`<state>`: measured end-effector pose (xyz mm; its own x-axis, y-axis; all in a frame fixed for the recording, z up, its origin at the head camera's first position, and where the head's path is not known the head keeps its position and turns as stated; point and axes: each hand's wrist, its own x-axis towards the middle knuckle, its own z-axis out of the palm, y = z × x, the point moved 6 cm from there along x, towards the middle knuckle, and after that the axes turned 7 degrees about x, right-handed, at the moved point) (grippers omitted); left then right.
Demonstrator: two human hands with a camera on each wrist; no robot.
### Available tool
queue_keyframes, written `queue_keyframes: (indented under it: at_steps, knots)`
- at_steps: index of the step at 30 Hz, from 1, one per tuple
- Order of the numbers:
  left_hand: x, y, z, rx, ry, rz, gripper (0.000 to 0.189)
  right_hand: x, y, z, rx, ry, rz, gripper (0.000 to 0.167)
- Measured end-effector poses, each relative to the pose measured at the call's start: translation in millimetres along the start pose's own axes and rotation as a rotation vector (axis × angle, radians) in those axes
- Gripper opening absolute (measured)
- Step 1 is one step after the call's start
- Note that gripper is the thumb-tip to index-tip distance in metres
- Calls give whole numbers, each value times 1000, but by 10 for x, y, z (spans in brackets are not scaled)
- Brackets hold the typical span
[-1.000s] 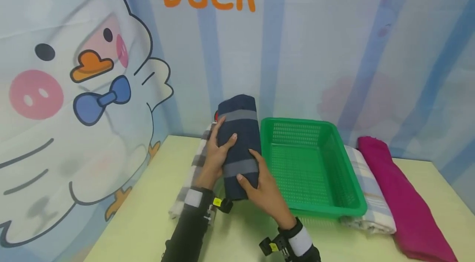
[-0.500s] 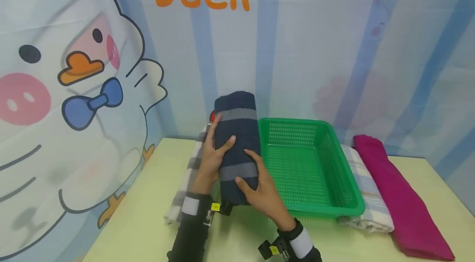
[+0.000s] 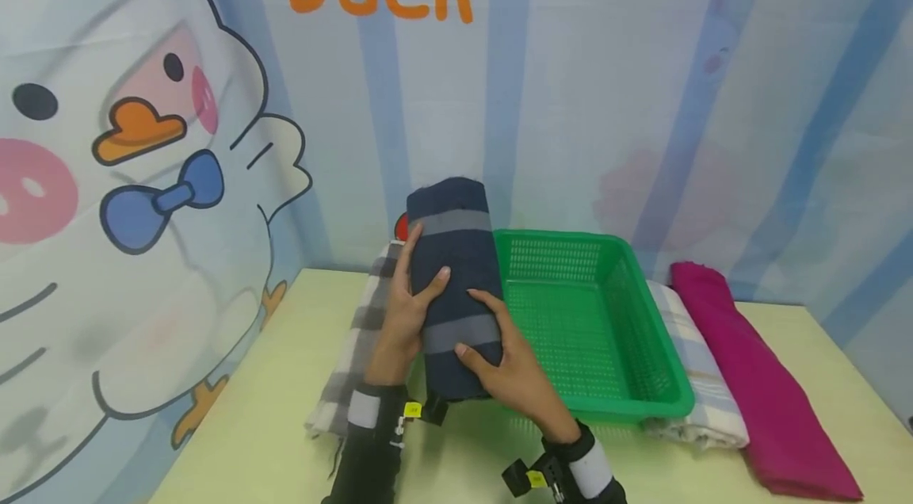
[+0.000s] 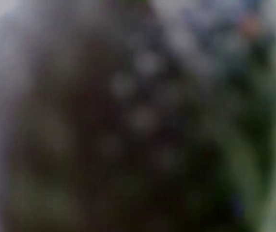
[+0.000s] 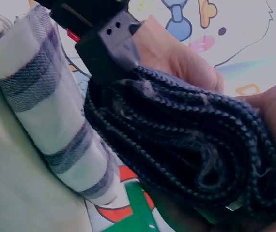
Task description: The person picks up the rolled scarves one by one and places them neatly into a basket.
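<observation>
Roll's coiled end (image 5: 186,137), right-wrist only

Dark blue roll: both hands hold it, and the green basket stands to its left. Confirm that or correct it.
The side is wrong: in the head view, the green basket stands to the right of the dark blue roll. The left hand and right hand do both hold the roll.
</observation>
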<state>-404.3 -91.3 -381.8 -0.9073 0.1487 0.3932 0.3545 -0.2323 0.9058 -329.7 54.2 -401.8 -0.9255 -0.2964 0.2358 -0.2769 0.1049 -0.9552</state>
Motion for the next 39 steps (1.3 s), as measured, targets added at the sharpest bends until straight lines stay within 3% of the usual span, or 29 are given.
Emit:
queue_keyframes:
  at_steps: [7,18,30,39]
  knots:
    - [-9,87,56,-2,-24,33,76,-7,-44,-21,27,-31,33,73]
    - [103,229,123,-6,-75,82,78,36,-189,-117,-15,1,-18,72]
    - [111,133,279,-2,-79,64,71,2,-157,-302,-21,22,42,68]
    - [14,31,368,-31,-112,18,66,-93,-123,-329,33,-32,98,67]
